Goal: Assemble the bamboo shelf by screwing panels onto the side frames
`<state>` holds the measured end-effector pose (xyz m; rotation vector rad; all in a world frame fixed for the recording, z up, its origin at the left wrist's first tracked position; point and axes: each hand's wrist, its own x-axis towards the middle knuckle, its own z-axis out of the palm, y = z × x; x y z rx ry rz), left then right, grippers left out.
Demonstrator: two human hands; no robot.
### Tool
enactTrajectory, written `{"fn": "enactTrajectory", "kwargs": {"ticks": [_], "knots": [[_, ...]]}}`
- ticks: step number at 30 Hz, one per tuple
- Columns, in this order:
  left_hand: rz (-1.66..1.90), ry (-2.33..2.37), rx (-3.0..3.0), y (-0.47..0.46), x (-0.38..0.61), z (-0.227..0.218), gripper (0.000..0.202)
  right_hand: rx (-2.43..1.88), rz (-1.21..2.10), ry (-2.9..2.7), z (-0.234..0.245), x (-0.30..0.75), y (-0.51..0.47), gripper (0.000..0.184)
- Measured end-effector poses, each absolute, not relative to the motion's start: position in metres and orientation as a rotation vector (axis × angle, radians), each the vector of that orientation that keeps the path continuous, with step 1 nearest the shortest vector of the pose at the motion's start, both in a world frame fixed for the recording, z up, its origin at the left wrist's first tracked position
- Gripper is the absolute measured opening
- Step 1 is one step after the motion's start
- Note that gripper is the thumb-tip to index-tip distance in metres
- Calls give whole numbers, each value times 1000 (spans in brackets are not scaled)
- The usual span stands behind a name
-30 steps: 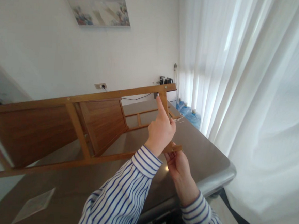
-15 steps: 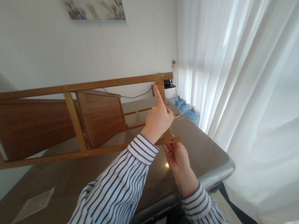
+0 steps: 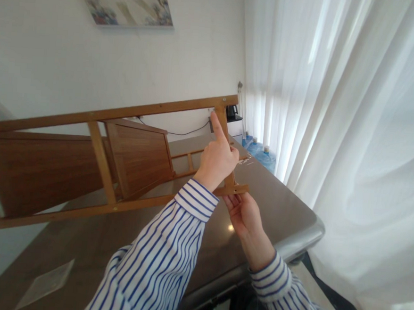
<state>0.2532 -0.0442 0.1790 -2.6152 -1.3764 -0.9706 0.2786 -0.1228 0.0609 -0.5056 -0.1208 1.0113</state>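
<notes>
A brown wooden folding shelf lies on its side over the table, its ladder-like side frame facing me and slatted shelf boards behind. My left hand is closed round the crossbar at its right end, with the index finger stretched up along the bar; the other fingertips are partly hidden. My right hand holds the end of the lower rail from below, its fingers tucked under and behind the wood. Small round screw heads show at the joints.
The grey table has a rounded corner on the right. A clear flat sheet lies front left. White curtains hang at the right, near blue water bottles. A black kettle stands behind; a picture hangs on the wall.
The wooden folding shelf appears slightly higher in view, more so at its left end. My hands keep nearly the same hold.
</notes>
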Motion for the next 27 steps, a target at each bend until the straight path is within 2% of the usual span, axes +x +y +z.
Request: {"fn": "enactTrajectory", "kwargs": {"ticks": [12,18,27], "knots": [[-986,-1343,-2628,-42,253,181,100,-742,829,-239,39,287,-138,25],[-996,-1327,-2659,-41,252,180,100,-1022,468,-334,22,306,-168,27],[-987,-1326,-2704,-43,250,183,98,-1357,-239,-961,36,300,-175,16]]}}
